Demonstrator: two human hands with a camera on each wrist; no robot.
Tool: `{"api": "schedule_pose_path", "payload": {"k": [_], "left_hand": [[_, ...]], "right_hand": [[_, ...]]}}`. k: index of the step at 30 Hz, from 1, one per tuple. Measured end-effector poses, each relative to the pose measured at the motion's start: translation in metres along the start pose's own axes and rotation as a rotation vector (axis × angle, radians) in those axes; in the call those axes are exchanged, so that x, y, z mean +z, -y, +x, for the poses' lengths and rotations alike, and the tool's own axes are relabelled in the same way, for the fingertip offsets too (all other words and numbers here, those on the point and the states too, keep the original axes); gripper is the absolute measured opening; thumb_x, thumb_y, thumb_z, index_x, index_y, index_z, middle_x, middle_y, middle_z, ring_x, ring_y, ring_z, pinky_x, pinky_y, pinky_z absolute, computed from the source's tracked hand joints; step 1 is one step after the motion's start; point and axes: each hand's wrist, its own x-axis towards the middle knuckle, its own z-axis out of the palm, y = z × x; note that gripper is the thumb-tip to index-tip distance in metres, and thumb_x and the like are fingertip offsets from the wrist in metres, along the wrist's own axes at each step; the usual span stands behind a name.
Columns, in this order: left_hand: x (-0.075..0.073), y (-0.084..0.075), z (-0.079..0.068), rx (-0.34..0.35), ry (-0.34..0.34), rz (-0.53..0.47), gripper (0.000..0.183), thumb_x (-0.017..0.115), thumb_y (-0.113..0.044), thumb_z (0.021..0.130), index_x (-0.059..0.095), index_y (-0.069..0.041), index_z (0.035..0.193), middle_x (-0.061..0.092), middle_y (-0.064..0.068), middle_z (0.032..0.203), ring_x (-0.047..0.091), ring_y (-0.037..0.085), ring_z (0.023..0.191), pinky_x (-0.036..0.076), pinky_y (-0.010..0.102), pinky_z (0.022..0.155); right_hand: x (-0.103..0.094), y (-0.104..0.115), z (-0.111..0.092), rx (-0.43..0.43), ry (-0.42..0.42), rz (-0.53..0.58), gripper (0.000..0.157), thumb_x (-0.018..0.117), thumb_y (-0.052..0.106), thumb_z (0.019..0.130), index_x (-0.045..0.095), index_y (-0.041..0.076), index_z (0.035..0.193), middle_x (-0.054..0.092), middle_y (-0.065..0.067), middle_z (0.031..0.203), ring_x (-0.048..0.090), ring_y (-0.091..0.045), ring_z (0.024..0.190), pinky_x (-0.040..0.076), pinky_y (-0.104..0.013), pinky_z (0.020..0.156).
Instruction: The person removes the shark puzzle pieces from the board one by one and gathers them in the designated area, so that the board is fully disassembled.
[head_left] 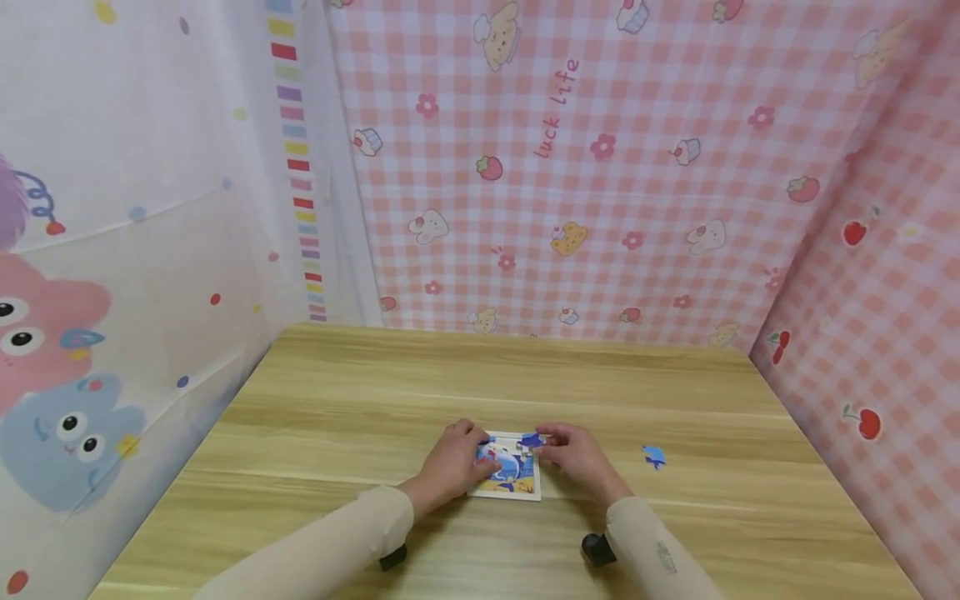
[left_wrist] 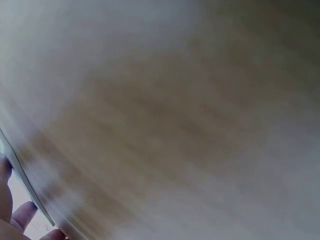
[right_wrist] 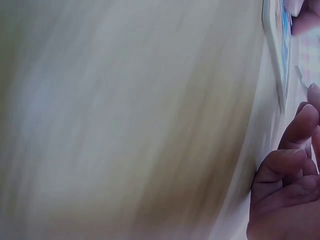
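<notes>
Left hand: I see the left hand at the puzzle's 9 o'clock, fingers and thumb apart, resting over its edge.
Right hand: I have the right hand at 3 o'clock, thumb and fingertips closed down to a pinch on the blue piece.
Blue piece: over the puzzle's corner, between 1 and 2 o'clock; I cannot tell whether it touches down.
Puzzle: the puzzle lies flat between both hands, white-rimmed, blue in the middle, yellow toward 6 o'clock.
Loose piece: another blue piece, the loose piece, lies at 3 o'clock, beyond the right hand, well apart from the puzzle.
Sleeves: both sleeves are pale, with black units showing beside them at 8 and 4 o'clock.
Table: my wrist views show mostly blurred table, its wood grain clear from the head.
Cloths: pink check at 12 o'clock, cartoon-printed white at 10, cherry check at 2.
</notes>
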Motion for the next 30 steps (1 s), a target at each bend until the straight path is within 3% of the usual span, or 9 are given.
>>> {"api": "schedule_pose_path", "payload": {"k": [7, 15, 30], "left_hand": [[0.0, 0.0, 0.0, 0.004, 0.005, -0.002, 0.048, 0.076, -0.034, 0.088, 0.064, 0.0, 0.119, 0.056, 0.019, 0.124, 0.053, 0.035, 0.116, 0.045, 0.047, 0.099], [0.004, 0.001, 0.002, -0.01, 0.01, -0.001, 0.048, 0.075, -0.035, 0.089, 0.064, 0.0, 0.12, 0.055, 0.02, 0.125, 0.052, 0.036, 0.118, 0.044, 0.048, 0.101], [0.003, 0.001, 0.002, -0.021, 0.024, -0.006, 0.049, 0.075, -0.037, 0.088, 0.064, -0.001, 0.12, 0.055, 0.018, 0.125, 0.053, 0.033, 0.115, 0.046, 0.047, 0.099]], "right_hand": [[-0.037, -0.017, -0.009, 0.069, -0.011, -0.013, 0.036, 0.068, 0.007, 0.093, 0.065, 0.005, 0.128, 0.06, -0.006, 0.089, 0.055, -0.018, 0.074, 0.048, -0.028, 0.061], [-0.081, -0.026, -0.018, 0.04, 0.006, -0.048, 0.039, 0.068, 0.005, 0.092, 0.06, -0.007, 0.129, 0.062, -0.008, 0.089, 0.054, -0.018, 0.072, 0.047, -0.026, 0.059], [-0.109, -0.039, -0.018, -0.003, 0.028, -0.177, 0.037, 0.07, 0.001, 0.088, 0.061, -0.013, 0.121, 0.065, -0.008, 0.09, 0.056, -0.017, 0.072, 0.049, -0.025, 0.06]]}}
